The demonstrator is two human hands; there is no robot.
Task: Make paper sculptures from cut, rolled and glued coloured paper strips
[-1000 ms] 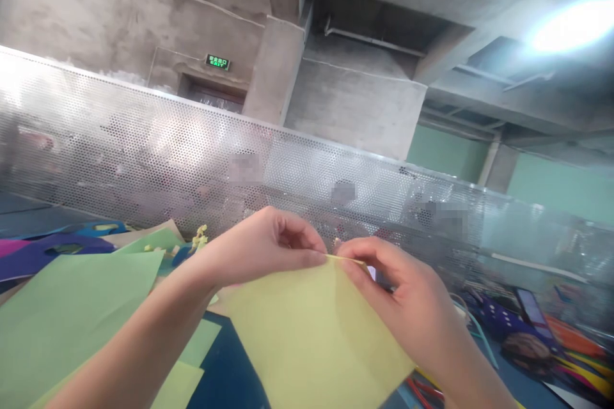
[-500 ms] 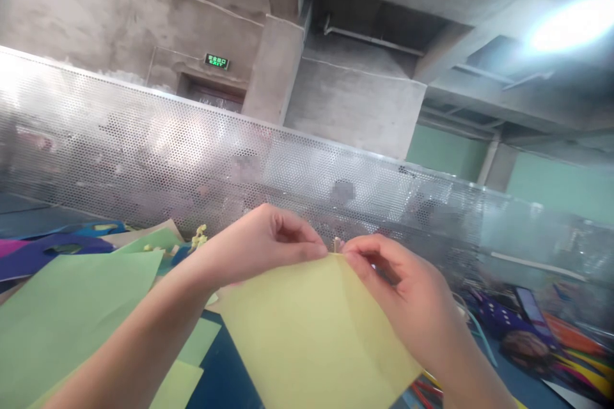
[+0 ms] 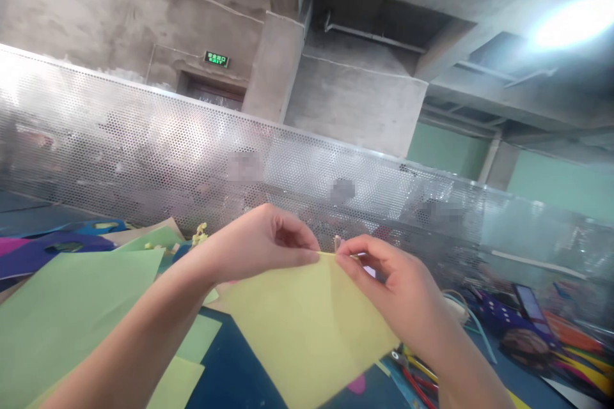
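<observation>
Yellow sheet [image 3: 307, 332]: centre of view, above the blue bench [image 3: 230, 364], top edge at 12 o'clock, lower point toward 6. Contact with the bench: could not tell. Your left hand [image 3: 261, 243] gripped that edge just left of 12, fingers [image 3: 304, 258] pinching it; your right hand [image 3: 403, 284] pinched it just right of 12, its fingers near the left ones. Handling (judged): light, thin, soft enough to bend, easily creased; the top edge, taken between thumb and fingertip, seemed the best hold, with little pressure.

Outward: large green sheet [image 3: 81, 307] at 9 o'clock; red-handled tool [image 3: 419, 388] at 4, near the sheet; phone [image 3: 530, 307] at 3, well apart; perforated panel [image 3: 307, 166] beyond, at 12.
</observation>
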